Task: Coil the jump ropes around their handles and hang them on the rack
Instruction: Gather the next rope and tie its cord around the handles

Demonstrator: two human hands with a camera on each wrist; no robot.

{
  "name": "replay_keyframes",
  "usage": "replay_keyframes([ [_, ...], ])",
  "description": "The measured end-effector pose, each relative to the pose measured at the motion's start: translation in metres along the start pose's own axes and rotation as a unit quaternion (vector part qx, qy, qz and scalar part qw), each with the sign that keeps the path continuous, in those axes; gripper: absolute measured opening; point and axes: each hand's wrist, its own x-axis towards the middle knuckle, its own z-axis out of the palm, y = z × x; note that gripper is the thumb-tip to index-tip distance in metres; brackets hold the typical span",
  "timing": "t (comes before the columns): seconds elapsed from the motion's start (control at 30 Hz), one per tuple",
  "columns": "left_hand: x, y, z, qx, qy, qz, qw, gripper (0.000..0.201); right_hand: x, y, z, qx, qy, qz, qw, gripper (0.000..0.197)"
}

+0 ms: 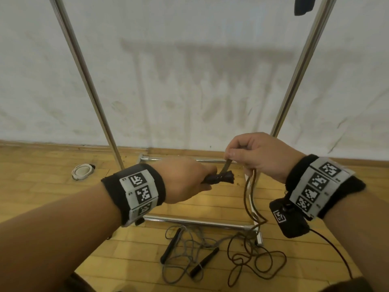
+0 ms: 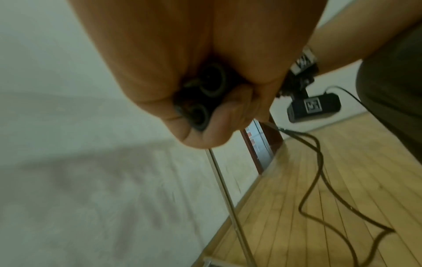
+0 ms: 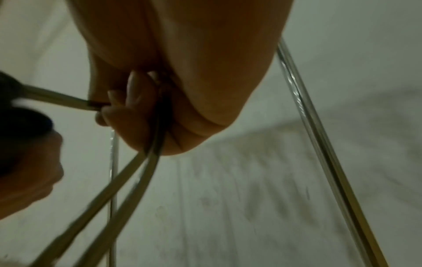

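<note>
Brown cord is running from the person's right hand (image 1: 255, 157) down to the wooden floor (image 1: 52, 169), where the rest of this brown jump rope (image 1: 248, 192) is lying in loose loops just in front of the rack's base bar (image 1: 195, 222). The right hand's fingers (image 3: 128, 101) are pinching the cord near its upper end, with two strands trailing out below the palm. A short stretch of cord is leading across to the left hand (image 1: 185, 180), which is gripping the rope's pair of black handles (image 1: 219, 178) side by side; in the left wrist view their two round ends (image 2: 205, 97) are poking out of the curled fingers. Both hands are hovering close together, above the floor and in front of the metal rack (image 1: 84, 81), whose two slanted uprights are rising against the white wall (image 1: 189, 70).

On the floor below the hands, a second jump rope (image 1: 185, 249) with grey cord and black handles is lying in a tangle, touching the brown loops. A small white ring-shaped object (image 1: 83, 171) is sitting on the floor left of the rack. Something dark (image 1: 303, 5) is hanging at the top right edge, too cropped to identify.
</note>
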Motion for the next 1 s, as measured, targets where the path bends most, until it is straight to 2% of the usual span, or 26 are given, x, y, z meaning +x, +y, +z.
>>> replay_keyframes([
  [0.07, -0.002, -0.002, -0.004, -0.061, 0.060, 0.011, 0.996, 0.008, -0.001, 0.006, 0.006, 0.099, -0.005, 0.027, 0.995, 0.028],
  [0.13, -0.003, -0.006, -0.007, -0.145, 0.123, -0.004, 0.982, 0.003, 0.000, 0.009, 0.015, 0.215, -0.014, 0.060, 0.975, 0.039],
  [0.2, 0.000, -0.014, -0.010, -0.175, 0.168, -0.040, 0.969, 0.019, 0.000, 0.007, 0.024, 0.257, -0.020, 0.085, 0.962, 0.038],
  [0.23, 0.003, -0.019, -0.011, -0.171, 0.174, -0.066, 0.967, 0.022, 0.000, 0.004, 0.027, 0.232, -0.025, 0.093, 0.968, 0.038],
  [0.27, 0.006, -0.022, -0.011, -0.164, 0.172, -0.094, 0.967, 0.020, -0.002, 0.000, 0.030, 0.155, -0.029, 0.094, 0.983, 0.037],
  [0.3, 0.009, -0.024, -0.011, -0.153, 0.162, -0.122, 0.967, 0.013, -0.004, -0.004, 0.031, 0.024, -0.038, 0.082, 0.996, 0.033],
  [0.33, 0.012, -0.025, -0.009, -0.130, 0.144, -0.147, 0.970, 0.008, -0.007, -0.009, 0.031, -0.112, -0.054, 0.058, 0.991, 0.030],
  [0.37, 0.014, -0.026, -0.007, -0.098, 0.121, -0.166, 0.974, 0.011, -0.009, -0.012, 0.031, -0.210, -0.067, 0.029, 0.975, 0.028],
  [0.43, 0.014, -0.021, -0.002, -0.021, 0.052, -0.176, 0.983, 0.021, -0.013, -0.021, 0.027, -0.275, -0.059, -0.004, 0.960, 0.028],
  [0.53, 0.011, -0.005, 0.003, 0.059, -0.028, -0.134, 0.989, 0.032, -0.014, -0.028, 0.012, -0.279, -0.018, -0.031, 0.960, 0.026],
  [0.63, 0.008, 0.012, 0.006, 0.077, -0.055, -0.060, 0.994, 0.028, -0.014, -0.022, 0.001, -0.210, 0.005, -0.026, 0.977, 0.024],
  [0.77, 0.003, 0.022, 0.001, 0.034, 0.006, 0.026, 0.999, 0.017, -0.012, -0.007, 0.002, 0.003, -0.005, 0.017, 1.000, 0.026],
  [0.87, -0.003, 0.021, -0.007, -0.085, 0.081, 0.044, 0.992, 0.006, -0.011, -0.001, 0.016, 0.181, -0.001, 0.045, 0.982, 0.029],
  [0.93, -0.002, 0.016, -0.011, -0.154, 0.147, 0.020, 0.977, 0.019, -0.007, -0.002, 0.026, 0.299, 0.008, 0.088, 0.950, 0.028],
  [1.0, 0.003, 0.008, -0.017, -0.194, 0.208, -0.011, 0.959, 0.026, -0.006, -0.001, 0.035, 0.319, 0.018, 0.118, 0.940, 0.033],
])
